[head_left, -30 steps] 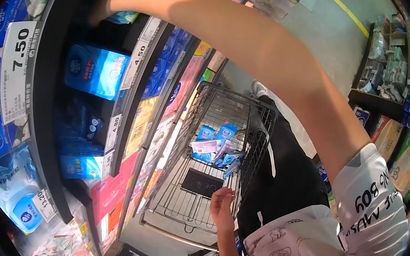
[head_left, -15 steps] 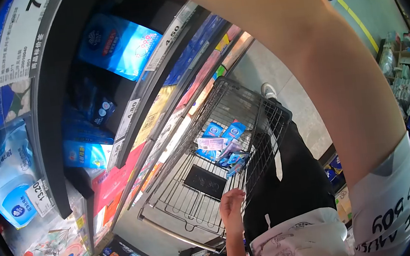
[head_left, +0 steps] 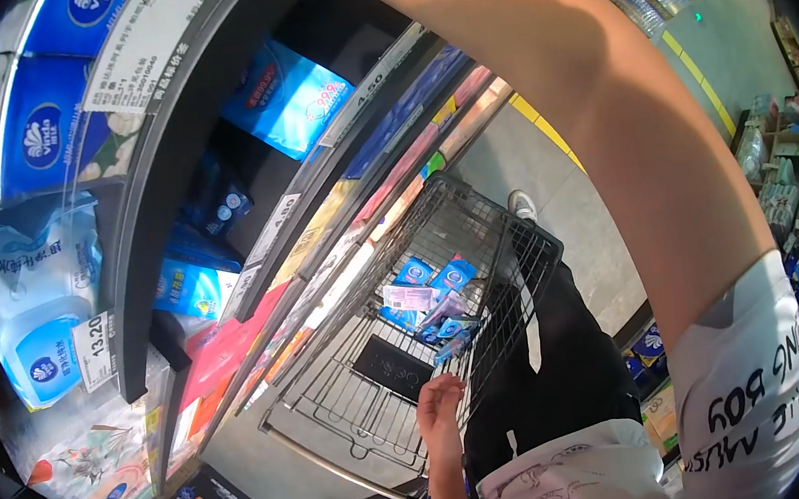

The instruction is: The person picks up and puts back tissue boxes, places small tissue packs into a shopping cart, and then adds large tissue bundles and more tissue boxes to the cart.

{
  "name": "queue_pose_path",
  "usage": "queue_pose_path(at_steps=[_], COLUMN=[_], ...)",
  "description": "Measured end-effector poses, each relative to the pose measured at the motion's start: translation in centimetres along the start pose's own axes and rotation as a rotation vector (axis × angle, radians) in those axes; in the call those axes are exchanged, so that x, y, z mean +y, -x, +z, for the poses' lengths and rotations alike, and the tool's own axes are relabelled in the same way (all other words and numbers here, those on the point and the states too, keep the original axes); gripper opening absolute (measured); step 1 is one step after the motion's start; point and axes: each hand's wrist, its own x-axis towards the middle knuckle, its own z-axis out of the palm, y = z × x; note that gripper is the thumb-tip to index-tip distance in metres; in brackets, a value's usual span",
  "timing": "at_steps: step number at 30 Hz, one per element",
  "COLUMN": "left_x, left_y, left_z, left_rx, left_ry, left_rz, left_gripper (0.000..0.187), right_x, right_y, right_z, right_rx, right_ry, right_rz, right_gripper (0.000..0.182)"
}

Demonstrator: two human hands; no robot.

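My left hand rests on the side rim of a wire shopping cart, fingers curled over the wire. Several blue and pink packs and a flat black item lie inside the cart. My right arm stretches up and left across the view towards the upper shelves; the hand itself is cut off by the top edge of the frame. A bright blue pack lies on the dark shelf just below where the arm leaves the view.
Shelves of tissue and wipe packs with price tags fill the left side. The cart stands close against them. An aisle floor with a yellow line runs behind, and another stocked shelf stands at right.
My right arm has reached higher, and its hand, seen at the top a second ago, has left the frame. The view tilted up. My left hand stays on the cart.
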Motion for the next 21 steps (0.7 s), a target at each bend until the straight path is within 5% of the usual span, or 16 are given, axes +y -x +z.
queue_pose_path(at_steps=[11, 16, 21], left_x=[-1.2, -0.9, -0.9], left_y=[0.9, 0.5, 0.5], left_z=[-0.2, -0.8, -0.9], left_rx=[-0.092, -0.086, -0.102], left_ry=[-0.039, -0.067, -0.099], left_rz=[-0.042, -0.052, -0.031], left_gripper=[0.019, 0.020, 0.020], right_x=[1.2, -0.4, -0.5], right_y=[-0.6, -0.5, -0.7], right_z=[-2.3, 1.5, -1.5], right_rx=[0.158, 0.079, -0.492], right_ry=[0.228, 0.007, -0.267], right_rz=[-0.202, -0.022, 0.266], right_gripper=[0.059, 0.072, 0.067])
